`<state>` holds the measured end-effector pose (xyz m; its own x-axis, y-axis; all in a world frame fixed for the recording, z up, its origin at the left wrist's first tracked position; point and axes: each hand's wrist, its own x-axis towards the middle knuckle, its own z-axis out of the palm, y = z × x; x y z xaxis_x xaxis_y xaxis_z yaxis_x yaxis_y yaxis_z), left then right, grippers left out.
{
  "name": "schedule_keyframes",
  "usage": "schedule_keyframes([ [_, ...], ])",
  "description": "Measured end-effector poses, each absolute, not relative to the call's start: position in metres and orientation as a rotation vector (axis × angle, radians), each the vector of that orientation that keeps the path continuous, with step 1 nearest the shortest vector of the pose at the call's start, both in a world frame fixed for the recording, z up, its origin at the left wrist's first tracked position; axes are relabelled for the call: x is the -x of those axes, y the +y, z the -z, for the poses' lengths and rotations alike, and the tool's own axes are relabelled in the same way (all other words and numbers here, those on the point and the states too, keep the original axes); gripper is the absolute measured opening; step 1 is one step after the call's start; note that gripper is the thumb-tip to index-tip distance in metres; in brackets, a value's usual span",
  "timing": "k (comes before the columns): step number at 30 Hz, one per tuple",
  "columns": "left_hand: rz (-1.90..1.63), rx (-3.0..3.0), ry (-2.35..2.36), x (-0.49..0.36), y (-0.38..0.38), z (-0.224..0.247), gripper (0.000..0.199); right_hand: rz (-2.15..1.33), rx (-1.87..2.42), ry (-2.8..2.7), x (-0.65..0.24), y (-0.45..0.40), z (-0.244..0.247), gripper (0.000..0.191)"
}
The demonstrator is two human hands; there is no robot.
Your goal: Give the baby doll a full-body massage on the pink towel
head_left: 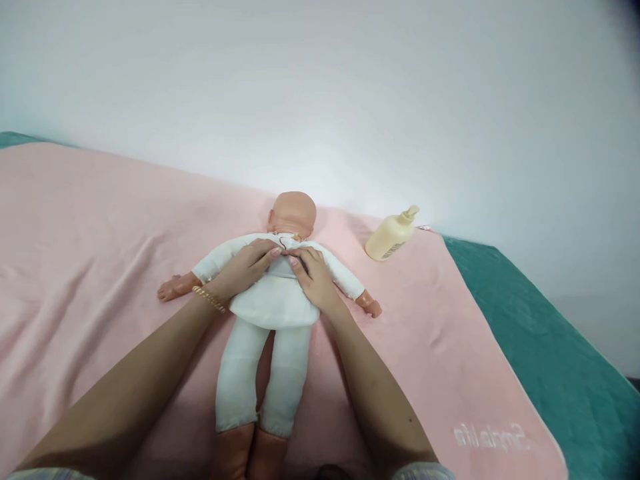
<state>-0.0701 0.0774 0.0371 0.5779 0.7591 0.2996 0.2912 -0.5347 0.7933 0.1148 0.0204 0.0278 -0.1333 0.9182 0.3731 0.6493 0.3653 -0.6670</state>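
Note:
A baby doll (275, 303) with a white cloth body lies face down, the back of its bald head pointing away from me. My left hand (253, 263) rests flat on the left side of its upper back, a beaded bracelet on the wrist. On the right side of the upper back lies my right hand (313, 270), its fingers stretched over the cloth. The fingertips of both hands come close together below the doll's neck. Neither hand grips anything. The doll's arms spread out to both sides, and its legs reach toward me.
A cream pump bottle (390, 237) stands tilted in view to the right of the doll's head. Beneath everything is a pink towel (425, 373), wrinkled at the left, over a green surface (540, 333). A pale wall (320, 87) rises behind.

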Motion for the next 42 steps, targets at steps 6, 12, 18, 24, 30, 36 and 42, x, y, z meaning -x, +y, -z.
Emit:
schedule_keyframes([
  [6, -0.798, -2.193, 0.821, 0.068, 0.075, -0.04, 0.044, -0.412, 1.405, -1.9, -0.113, 0.019, -0.026, 0.027],
  [12, -1.107, -2.245, 0.831, 0.072, 0.072, -0.034, 0.039, -0.318, 1.334, -1.841, -0.113, 0.013, -0.021, 0.038],
  [18, -0.914, -2.365, 0.877, 0.069, 0.08, -0.027, 0.043, -0.359, 1.355, -1.889, -0.114, 0.016, -0.021, 0.041],
  [24, -0.872, -2.379, 0.892, 0.067, 0.08, -0.029, 0.041, -0.38, 1.404, -1.898, -0.113, 0.018, -0.021, 0.04],
  [30, -0.92, -2.348, 0.917, 0.069, 0.075, -0.03, 0.042, -0.34, 1.365, -1.882, -0.115, 0.017, -0.017, 0.044],
  [36, -0.838, -2.392, 0.954, 0.068, 0.077, -0.029, 0.044, -0.333, 1.405, -1.907, -0.114, 0.018, -0.016, 0.053],
  [42, -0.804, -2.384, 0.965, 0.066, 0.078, -0.03, 0.042, -0.364, 1.451, -1.912, -0.113, 0.02, -0.017, 0.049],
])
